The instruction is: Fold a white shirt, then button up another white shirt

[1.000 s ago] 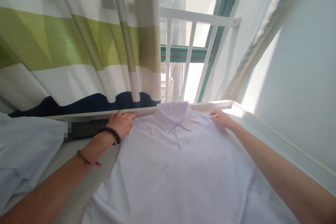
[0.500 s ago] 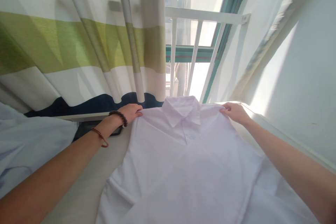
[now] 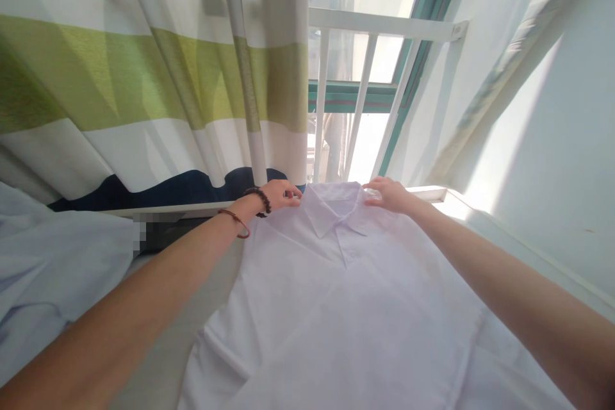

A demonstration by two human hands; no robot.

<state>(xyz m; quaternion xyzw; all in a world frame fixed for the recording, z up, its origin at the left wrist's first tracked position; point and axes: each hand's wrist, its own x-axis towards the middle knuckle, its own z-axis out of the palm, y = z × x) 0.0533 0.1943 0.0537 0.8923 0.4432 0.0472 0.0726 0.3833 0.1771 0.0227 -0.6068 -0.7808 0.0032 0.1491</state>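
White cloth shirt with pointed collar (image 3: pixel 336 320) lies spread front-up on pale flat surface (image 3: pixel 163 371), near white-and-green striped fabric curtain (image 3: pixel 144 77). Left hand (image 3: pixel 281 194), dark beaded bracelet (image 3: pixel 263 200) at wrist, and right hand (image 3: pixel 388 195) flank collar, thumbs and fingers bent toward it; whether they pinch cloth, cannot tell. White barred railing (image 3: pixel 384 25) stands beyond, before green-framed window (image 3: pixel 343 96).

We had a smooth, matt cloth shirt (image 3: pixel 346 320), lightly creased. Our curtain (image 3: pixel 158 77) looked like matt woven fabric, and the railing (image 3: pixel 384 24) like smooth painted metal.
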